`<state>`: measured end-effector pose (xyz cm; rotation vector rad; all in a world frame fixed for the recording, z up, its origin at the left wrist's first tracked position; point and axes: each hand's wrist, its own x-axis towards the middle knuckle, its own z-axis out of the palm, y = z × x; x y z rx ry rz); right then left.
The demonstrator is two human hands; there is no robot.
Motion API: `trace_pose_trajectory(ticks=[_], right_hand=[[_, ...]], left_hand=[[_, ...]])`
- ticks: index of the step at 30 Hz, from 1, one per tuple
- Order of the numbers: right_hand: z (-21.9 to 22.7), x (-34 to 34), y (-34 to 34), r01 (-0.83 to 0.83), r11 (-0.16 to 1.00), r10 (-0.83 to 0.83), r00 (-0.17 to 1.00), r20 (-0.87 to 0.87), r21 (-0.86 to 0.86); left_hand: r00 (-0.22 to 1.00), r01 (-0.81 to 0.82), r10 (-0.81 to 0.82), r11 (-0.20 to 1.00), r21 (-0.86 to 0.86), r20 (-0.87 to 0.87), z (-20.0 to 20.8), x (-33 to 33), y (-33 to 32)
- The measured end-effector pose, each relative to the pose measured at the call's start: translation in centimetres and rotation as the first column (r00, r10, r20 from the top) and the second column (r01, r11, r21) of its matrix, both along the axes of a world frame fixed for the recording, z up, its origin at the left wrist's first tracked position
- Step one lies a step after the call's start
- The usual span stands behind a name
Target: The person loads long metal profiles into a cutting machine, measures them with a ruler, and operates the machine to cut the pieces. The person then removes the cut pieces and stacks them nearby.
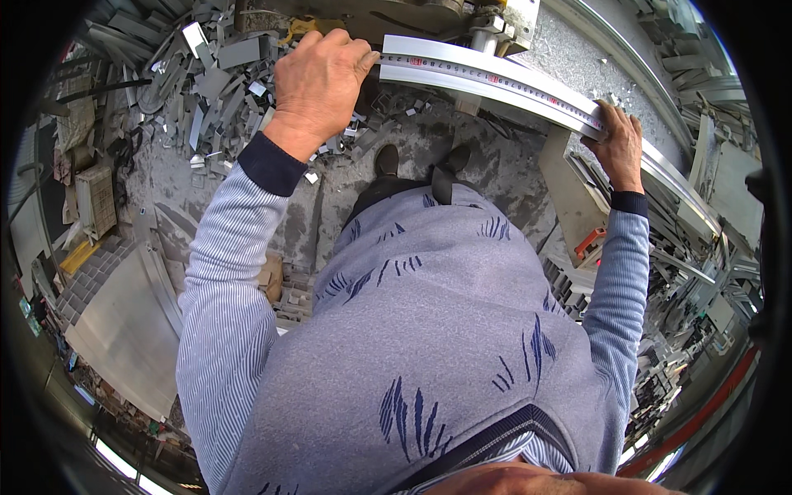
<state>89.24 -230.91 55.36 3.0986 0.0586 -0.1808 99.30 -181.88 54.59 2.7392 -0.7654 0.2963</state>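
Observation:
A long silver metal profile stretches from the top middle toward the right. Along it lies a tape measure's extended blade, its marks facing up. My left hand is closed just past the profile's left end, pinching the blade between thumb and fingers. Farther right, my right hand wraps round the profile, thumb below and fingers over the top edge, where the blade also runs. Whether it holds the tape's case too, I cannot tell.
Metal offcuts lie heaped at the upper left. Machine parts stand behind the profile. A panel-sided stand with an orange item is below my right hand. A big sheet-topped block sits at the left. More metal lengths fill the right side.

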Motion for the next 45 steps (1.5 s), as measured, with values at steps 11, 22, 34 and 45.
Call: trace_pose_trajectory(ticks=[11,22,34,45], right_hand=[[-0.15,-0.12,-0.01,0.016,1.0,-0.016,1.0,0.0,-0.013],[-0.32,-0.14,-0.12,0.025,1.0,-0.025,1.0,0.002,-0.013],[-0.51,-0.16,-0.17,0.023,1.0,-0.023,0.999,0.025,0.003],[-0.5,-0.19,0.13,0.023,1.0,-0.023,0.999,0.047,0.005]], left_hand=[[1.0,-0.015,0.015,0.999,0.041,0.005,-0.06,-0.11,-0.12],[0.999,-0.045,0.046,0.996,0.076,-0.01,0.21,-0.54,-0.35],[0.999,-0.05,0.048,0.994,0.095,0.025,-0.13,-0.66,-0.31],[0.998,-0.034,0.03,0.997,0.071,0.049,-0.29,-0.75,-0.28]])
